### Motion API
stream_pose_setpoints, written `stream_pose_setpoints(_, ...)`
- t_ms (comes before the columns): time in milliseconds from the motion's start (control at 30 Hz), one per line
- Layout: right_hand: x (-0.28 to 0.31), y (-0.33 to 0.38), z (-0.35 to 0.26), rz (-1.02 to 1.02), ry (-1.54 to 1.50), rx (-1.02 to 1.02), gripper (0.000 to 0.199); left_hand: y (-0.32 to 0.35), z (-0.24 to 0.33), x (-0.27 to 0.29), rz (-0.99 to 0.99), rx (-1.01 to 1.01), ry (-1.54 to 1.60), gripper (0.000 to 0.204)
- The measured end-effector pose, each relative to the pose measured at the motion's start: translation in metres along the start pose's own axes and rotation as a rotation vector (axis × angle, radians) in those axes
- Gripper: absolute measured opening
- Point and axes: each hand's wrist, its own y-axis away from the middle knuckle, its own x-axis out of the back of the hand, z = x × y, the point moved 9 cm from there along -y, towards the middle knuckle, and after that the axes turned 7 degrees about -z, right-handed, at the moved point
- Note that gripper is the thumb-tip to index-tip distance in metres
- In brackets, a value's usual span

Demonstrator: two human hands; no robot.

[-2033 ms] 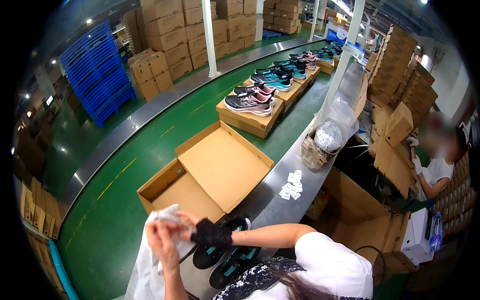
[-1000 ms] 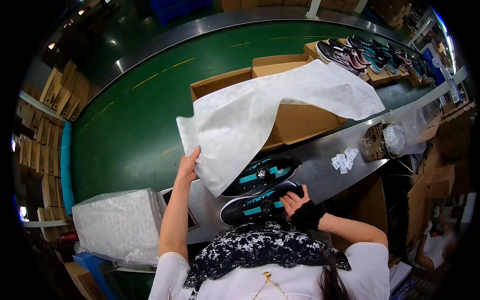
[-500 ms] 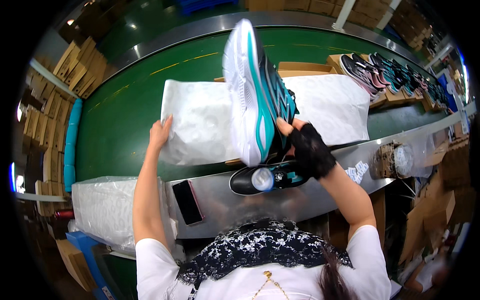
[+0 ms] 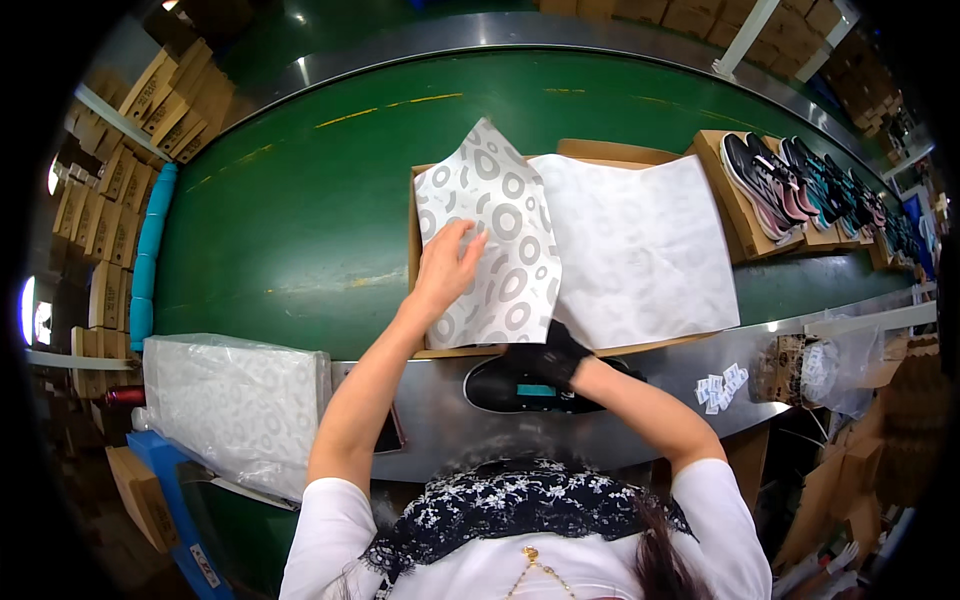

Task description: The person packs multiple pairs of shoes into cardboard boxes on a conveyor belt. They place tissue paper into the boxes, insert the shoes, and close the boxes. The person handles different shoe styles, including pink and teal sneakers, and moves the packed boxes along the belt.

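My left hand [image 4: 447, 268] lies with fingers spread against a folded-over flap of patterned tissue paper [image 4: 505, 225], white with grey rings. The flap rises from an open cardboard shoebox [image 4: 412, 235]; the rest of the sheet, plain white tissue paper [image 4: 645, 245], spreads over the box's right side. My right hand [image 4: 553, 355], in a black fingerless glove, is at the flap's lower edge, just above a black sneaker [image 4: 492, 388] with teal on it. The right fingers are hidden. That sneaker lies on its own on the metal ledge [image 4: 440, 430].
Left of me sits a plastic-wrapped stack of patterned paper [image 4: 235, 405]. A phone [image 4: 391, 432] lies partly behind my left arm. Small white packets [image 4: 720, 388] are scattered on the ledge at right. Sneakers [image 4: 765, 185] stand on boxes along the green belt [image 4: 300, 210].
The teal, white and black sneaker my right hand held up is out of sight. My left hand has moved right, folding the paper's left side over. The round whitish thing no longer shows on the other sneaker.
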Motion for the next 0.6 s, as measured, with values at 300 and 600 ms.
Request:
stream_pose_setpoints(300,0.176,0.158,0.068,0.718,0.934,-0.130,0.036,0.003,-0.046,-0.081,-0.206,-0.023,-1.269,0.066)
stream_pose_setpoints(600,0.075,0.189,0.051,0.552,0.863,0.103,0.077,0.067,0.026,-0.084,-0.190,-0.204,-0.367,0.056)
